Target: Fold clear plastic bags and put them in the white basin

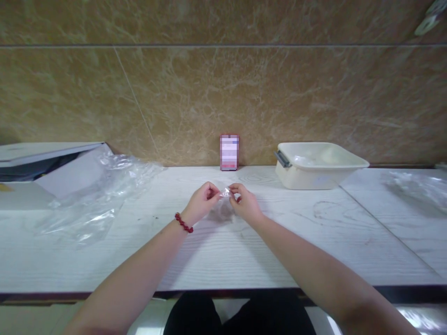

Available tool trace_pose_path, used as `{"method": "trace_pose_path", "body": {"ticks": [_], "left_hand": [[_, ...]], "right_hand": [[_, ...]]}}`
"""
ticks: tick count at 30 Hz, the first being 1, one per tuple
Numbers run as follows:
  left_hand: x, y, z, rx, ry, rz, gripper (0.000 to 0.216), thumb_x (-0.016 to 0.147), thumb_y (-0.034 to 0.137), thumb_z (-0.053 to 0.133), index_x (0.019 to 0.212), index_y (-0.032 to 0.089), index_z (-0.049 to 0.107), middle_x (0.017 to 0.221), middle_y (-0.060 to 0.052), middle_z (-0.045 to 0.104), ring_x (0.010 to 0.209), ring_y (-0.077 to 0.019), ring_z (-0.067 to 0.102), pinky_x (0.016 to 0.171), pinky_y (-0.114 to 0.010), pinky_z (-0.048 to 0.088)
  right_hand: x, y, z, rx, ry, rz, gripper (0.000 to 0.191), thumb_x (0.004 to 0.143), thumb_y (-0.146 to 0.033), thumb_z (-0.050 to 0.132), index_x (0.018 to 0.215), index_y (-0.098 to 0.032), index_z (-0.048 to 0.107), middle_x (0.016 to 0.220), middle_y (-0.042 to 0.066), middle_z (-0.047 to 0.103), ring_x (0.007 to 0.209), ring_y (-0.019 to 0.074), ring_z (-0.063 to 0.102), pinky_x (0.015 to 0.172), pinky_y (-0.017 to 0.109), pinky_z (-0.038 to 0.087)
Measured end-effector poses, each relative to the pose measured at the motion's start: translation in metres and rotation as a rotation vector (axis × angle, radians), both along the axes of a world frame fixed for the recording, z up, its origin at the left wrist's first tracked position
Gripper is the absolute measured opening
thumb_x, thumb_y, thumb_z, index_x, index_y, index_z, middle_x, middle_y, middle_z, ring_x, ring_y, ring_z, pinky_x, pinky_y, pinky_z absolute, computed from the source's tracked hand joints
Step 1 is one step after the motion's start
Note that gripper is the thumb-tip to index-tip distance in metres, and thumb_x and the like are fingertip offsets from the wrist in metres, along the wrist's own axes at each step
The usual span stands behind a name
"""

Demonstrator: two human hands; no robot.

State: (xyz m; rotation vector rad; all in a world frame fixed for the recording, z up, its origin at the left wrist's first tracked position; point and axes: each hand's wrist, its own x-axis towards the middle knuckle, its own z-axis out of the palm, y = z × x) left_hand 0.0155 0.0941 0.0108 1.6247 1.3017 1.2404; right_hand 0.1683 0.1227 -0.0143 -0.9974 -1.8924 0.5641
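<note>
Between my two hands, just above the table, is a small clear plastic bag (225, 192). My left hand (204, 199), with a red bead bracelet (183, 223) at the wrist, pinches the bag's left side. On the other side, the fingers of my right hand (246, 202) are closed on its right edge. Whether anything lies inside the bag is too small to make out.
A phone (229, 152) leans upright against the marbled wall. To its right stands a cream plastic bin (310, 179) with a grey handle. Clear plastic sheeting (101, 204) lies by an open white box (73, 170) at left; more clear plastic (419, 186) lies far right.
</note>
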Motion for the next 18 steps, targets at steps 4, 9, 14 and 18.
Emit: {"method": "trace_pose_path", "body": {"ticks": [4, 9, 14, 18], "left_hand": [[-0.007, 0.0, 0.004, 0.054, 0.149, 0.051, 0.016, 0.074, 0.031, 0.046, 0.084, 0.019, 0.046, 0.068, 0.001, 0.056, 0.063, -0.0112, 0.055, 0.06, -0.023, 0.042], [-0.017, -0.001, 0.012, 0.112, 0.449, 0.077, 0.026, 0.073, 0.039, 0.048, 0.091, 0.02, 0.051, 0.056, 0.005, 0.051, 0.05, -0.0103, 0.049, 0.051, -0.021, 0.037], [-0.035, 0.005, 0.017, 0.18, 0.751, -0.044, 0.027, 0.065, 0.041, 0.057, 0.083, 0.021, 0.06, 0.065, 0.002, 0.056, 0.054, -0.0105, 0.049, 0.057, -0.022, 0.038], [-0.055, 0.012, 0.02, 0.202, 0.796, -0.051, 0.023, 0.069, 0.039, 0.052, 0.069, 0.019, 0.063, 0.07, -0.002, 0.058, 0.065, -0.0134, 0.052, 0.062, -0.025, 0.039]], "right_hand": [[0.002, 0.003, 0.001, 0.001, -0.039, -0.014, 0.016, 0.074, -0.024, 0.045, 0.087, -0.023, 0.054, 0.081, 0.0, 0.062, 0.076, 0.0132, 0.057, 0.062, 0.024, 0.043], [0.003, 0.006, 0.001, -0.01, -0.019, 0.002, 0.019, 0.078, -0.03, 0.041, 0.087, -0.023, 0.057, 0.083, 0.0, 0.063, 0.074, 0.0127, 0.057, 0.065, 0.024, 0.043], [0.007, 0.007, 0.003, 0.016, -0.006, -0.011, 0.022, 0.08, -0.03, 0.037, 0.084, -0.02, 0.056, 0.075, 0.001, 0.061, 0.07, 0.0122, 0.055, 0.064, 0.023, 0.041], [0.009, 0.008, 0.006, 0.046, -0.016, -0.064, 0.024, 0.082, -0.031, 0.035, 0.077, -0.018, 0.054, 0.068, 0.001, 0.058, 0.067, 0.0121, 0.054, 0.063, 0.022, 0.039]]}}
